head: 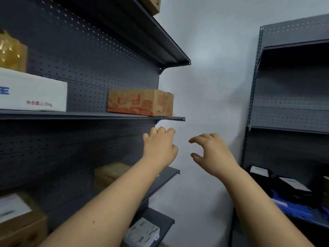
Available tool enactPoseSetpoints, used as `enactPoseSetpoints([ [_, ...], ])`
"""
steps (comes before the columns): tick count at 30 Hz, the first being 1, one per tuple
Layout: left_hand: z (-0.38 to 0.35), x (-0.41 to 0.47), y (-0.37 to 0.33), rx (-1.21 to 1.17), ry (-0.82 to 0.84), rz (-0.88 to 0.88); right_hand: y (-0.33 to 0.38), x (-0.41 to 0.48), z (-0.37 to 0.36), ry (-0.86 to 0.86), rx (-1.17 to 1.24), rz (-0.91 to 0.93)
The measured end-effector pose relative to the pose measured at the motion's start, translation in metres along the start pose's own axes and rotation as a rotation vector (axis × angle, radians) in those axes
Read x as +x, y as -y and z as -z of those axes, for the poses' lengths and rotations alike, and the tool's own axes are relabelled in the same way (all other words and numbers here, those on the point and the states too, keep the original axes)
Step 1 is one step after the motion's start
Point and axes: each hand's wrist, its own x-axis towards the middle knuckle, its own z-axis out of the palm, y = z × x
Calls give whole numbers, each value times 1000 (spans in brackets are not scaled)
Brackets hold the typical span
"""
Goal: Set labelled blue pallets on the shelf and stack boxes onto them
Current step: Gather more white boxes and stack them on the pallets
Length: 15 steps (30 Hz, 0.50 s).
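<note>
both bare hands are up in the air in front of the dark grey perforated metal shelf unit (99, 72), and neither has hold of anything. the left hand (159, 147) sits just below the edge of the middle shelf board (89, 115), fingers (161, 131) loosely curled and apart. the right hand (211, 152) is beside it in front of the pale wall (210, 68), fingers (199, 138) and thumb spread in an open claw shape, empty. on that middle shelf board, right above the left hand, sits a brown cardboard box with red printing (140, 102) near the right end, and further left there's a white box with blue and red lettering (32, 94) with something in yellowish shiny wrap (11, 52) behind it. lower boards carry a plain brown carton (110, 173), a cardboard box with a white label (19, 220) and a white printed pack (142, 233). the blue plastic pallet (293, 205) is over on the second grey shelf unit (288, 86) to the right, low down, with black boxes with white labels (292, 189) sitting on it, well apart from both hands.
</note>
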Motion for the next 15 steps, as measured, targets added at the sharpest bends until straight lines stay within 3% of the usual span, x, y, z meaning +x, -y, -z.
enactPoseSetpoints([
  [6,-83,71,-11,87,8,18,-76,52,-68,20,-3,-50],
  [15,-172,202,-32,171,-19,147,-179,170,-148,9,70,119],
])
